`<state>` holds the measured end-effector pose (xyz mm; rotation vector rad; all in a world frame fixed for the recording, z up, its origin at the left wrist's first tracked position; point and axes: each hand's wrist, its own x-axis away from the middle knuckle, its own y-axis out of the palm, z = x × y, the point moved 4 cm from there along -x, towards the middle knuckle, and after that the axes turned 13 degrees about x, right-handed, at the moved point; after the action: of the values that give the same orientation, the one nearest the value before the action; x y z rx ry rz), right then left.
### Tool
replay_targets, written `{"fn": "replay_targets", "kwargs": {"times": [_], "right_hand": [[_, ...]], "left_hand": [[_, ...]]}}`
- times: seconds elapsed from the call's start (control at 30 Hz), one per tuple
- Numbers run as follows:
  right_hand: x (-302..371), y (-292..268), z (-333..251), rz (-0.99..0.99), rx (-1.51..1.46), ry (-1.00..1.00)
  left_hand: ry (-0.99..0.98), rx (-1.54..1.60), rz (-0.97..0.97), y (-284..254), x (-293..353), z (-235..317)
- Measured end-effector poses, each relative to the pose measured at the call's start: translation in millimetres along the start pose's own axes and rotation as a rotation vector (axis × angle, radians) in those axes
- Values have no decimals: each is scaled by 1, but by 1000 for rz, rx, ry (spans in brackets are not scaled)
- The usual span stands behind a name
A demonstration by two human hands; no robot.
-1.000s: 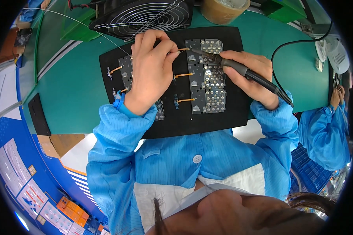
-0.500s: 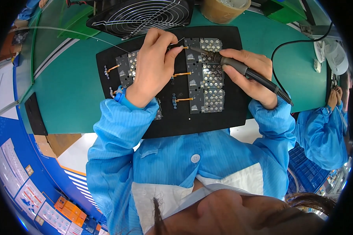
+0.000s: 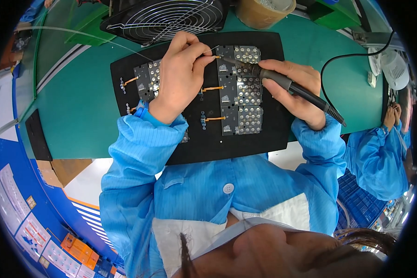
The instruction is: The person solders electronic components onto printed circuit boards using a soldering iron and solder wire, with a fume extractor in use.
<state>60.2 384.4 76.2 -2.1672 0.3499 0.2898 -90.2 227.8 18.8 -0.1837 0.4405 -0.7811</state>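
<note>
My right hand (image 3: pixel 297 90) grips a black soldering iron (image 3: pixel 306 95). Its tip points left, to where a short orange flex cable (image 3: pixel 217 57) meets the top circuit board (image 3: pixel 225 66) of the right column. Close by, my left hand (image 3: pixel 184 76) is closed in a pinch on a thin solder wire (image 3: pixel 214 47), its fingertips at the cable's outer end. Lower in that column, two boards (image 3: pixel 228 119) each have an orange cable (image 3: pixel 215 118) leading left to a small connector (image 3: pixel 203 119). Another column of boards (image 3: pixel 143 83) lies partly hidden under my left hand and wrist.
The boards lie on a black mat (image 3: pixel 194 150) over a green worktop (image 3: pixel 78 116). A fan with a wire guard (image 3: pixel 171 23) and a tan round container (image 3: pixel 262 14) stand behind. The iron's cord (image 3: pixel 326 69) loops at right, near another person's hands (image 3: pixel 392 116).
The view has shifted slightly, so the mat and boards appear a little further left. Both hands keep nearly the same place and grip at the top board.
</note>
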Motion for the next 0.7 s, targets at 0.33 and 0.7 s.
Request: {"fn": "replay_targets", "kwargs": {"times": [0.33, 0.7], "right_hand": [[2, -1, 2, -13, -7, 3], [2, -2, 2, -11, 11, 14]], "left_hand": [[7, -21, 1, 1, 0, 1], [10, -2, 6, 1, 1, 1]]}}
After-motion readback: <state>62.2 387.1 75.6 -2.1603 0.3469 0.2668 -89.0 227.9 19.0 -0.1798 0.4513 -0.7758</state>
